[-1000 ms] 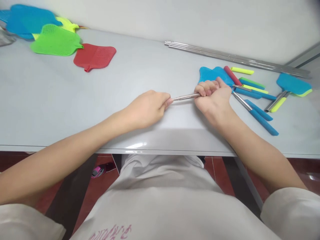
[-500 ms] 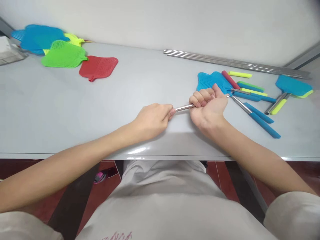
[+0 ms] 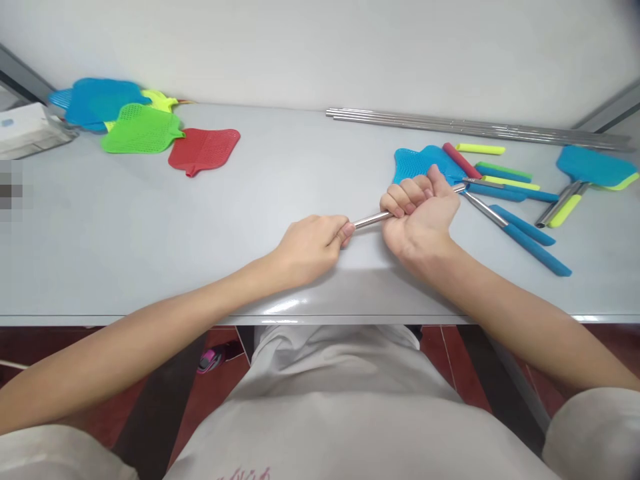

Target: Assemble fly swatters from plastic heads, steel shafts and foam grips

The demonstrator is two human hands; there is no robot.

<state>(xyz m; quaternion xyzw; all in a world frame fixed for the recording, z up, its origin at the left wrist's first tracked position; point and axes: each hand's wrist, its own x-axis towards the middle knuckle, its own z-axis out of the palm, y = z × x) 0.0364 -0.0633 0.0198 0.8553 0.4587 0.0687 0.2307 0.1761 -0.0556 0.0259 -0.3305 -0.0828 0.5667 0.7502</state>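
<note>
A thin metal rod [image 3: 370, 221] runs between my two closed hands above the grey table. My left hand [image 3: 315, 248] grips one end, which is hidden inside its fingers. Further along, my right hand [image 3: 420, 210] is wrapped round the rod, palm turned up, and the tip shows past it. Just behind the right hand lie blue fly swatter heads [image 3: 425, 163]. Foam grip sleeves in red [image 3: 463, 161], yellow [image 3: 480, 149] and blue [image 3: 537, 250] lie to the right of that hand, some of them on metal rods.
A bundle of long metal tubes [image 3: 450, 127] lies along the wall. At the back left are a red swatter head [image 3: 205, 150], a green one [image 3: 143, 130] and a blue pile [image 3: 105, 103] beside a white package [image 3: 35, 130]. Another blue head [image 3: 590, 167] lies at far right.
Both hands keep their hold on the rod, with hardly any movement over the table. The whole view has shifted slightly, so the things at the left appear lower and further right.
</note>
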